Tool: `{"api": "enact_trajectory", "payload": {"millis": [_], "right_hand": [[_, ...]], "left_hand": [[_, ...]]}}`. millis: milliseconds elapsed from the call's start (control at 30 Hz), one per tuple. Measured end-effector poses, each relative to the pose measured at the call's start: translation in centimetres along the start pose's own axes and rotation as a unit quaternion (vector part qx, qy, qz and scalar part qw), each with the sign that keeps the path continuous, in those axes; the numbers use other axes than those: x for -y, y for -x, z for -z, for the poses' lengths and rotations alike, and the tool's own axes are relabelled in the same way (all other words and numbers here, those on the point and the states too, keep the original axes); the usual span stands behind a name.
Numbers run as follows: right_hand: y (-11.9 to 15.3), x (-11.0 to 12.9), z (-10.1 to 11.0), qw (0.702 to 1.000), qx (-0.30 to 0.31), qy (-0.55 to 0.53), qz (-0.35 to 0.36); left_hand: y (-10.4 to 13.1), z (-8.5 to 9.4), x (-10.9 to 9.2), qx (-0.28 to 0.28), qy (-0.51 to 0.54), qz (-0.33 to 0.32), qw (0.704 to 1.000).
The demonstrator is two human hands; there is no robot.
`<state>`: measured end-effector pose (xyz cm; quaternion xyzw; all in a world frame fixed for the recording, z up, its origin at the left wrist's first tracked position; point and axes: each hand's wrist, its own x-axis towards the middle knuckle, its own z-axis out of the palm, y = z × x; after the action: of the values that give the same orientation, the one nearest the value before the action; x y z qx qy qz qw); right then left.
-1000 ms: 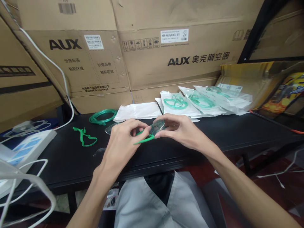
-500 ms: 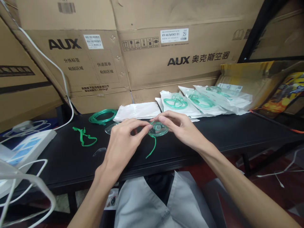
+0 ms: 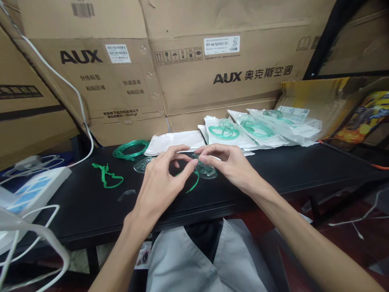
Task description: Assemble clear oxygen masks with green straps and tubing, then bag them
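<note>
A clear oxygen mask (image 3: 209, 172) is tilted between my hands, low over the black table. My right hand (image 3: 232, 164) is closed on its upper edge with thumb and forefinger. My left hand (image 3: 167, 172) pinches at the mask's left edge, where a green elastic strap (image 3: 193, 185) hangs down; the fingertips partly hide the spot where strap and mask meet. Behind my left hand lies another clear mask (image 3: 141, 165), partly covered. Farther left are a loose green strap (image 3: 107, 180), a coil of green tubing (image 3: 129, 156) and a thin clear strip (image 3: 126, 194).
A flat white packet (image 3: 174, 142) lies at the back of the black table (image 3: 273, 174). Several bagged mask sets (image 3: 226, 132) stretch to the right. Cardboard boxes (image 3: 182, 89) stand behind as a wall. A white power strip (image 3: 42, 192) with cables occupies the left end.
The mask has turned and tipped, its face now angled down to the right. My right fingers have closed on its edge. The hanging strap end has shifted up a little.
</note>
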<state>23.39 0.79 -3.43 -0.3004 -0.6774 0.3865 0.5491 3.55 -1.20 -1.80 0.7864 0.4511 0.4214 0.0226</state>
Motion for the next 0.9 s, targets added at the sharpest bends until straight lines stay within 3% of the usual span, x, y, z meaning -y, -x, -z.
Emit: {"api": "enact_trajectory", "payload": {"millis": [300, 533, 900], "right_hand": [[0.3, 0.4, -1.1, 0.998, -0.018, 0.023, 0.062], [0.6, 1.1, -1.6, 0.993, -0.053, 0.047, 0.093], [0.1, 1.8, 0.9, 0.985, -0.127, 0.072, 0.091]], "left_hand": [[0.2, -0.3, -0.7, 0.030, 0.064, 0.021, 0.997], [0.3, -0.1, -1.0, 0.015, 0.039, 0.010, 0.999], [0.1, 0.5, -0.6, -0.008, 0.001, -0.001, 1.000]]}}
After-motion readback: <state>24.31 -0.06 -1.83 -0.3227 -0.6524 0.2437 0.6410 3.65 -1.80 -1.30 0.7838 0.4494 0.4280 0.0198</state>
